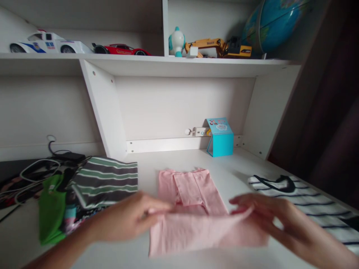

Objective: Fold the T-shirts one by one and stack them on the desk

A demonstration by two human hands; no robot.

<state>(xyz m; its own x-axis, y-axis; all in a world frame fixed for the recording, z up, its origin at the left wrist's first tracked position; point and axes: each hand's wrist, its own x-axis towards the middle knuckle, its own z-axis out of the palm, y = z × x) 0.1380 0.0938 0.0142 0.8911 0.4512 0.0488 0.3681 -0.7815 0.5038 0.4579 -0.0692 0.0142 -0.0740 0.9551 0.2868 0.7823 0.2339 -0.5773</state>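
Note:
A pink garment [190,229], partly folded, lies on the white desk [143,209] in front of me. Its far part is flat, with one piece folded inward, while the near edge is lifted between my hands. My left hand [131,215] pinches the left corner of that edge. On the other side, my right hand [275,220] grips the right corner, its fingers slightly blurred. What kind of garment it is, I cannot make out for sure.
Left of the garment lie a folded striped cloth [109,179], a green cloth [52,209] and tangled cables [36,175]. A black-and-white striped shirt [305,205] is at right. A blue desk calendar [223,138] stands behind. Overhead, a shelf [190,67] holds toys and a globe [275,24].

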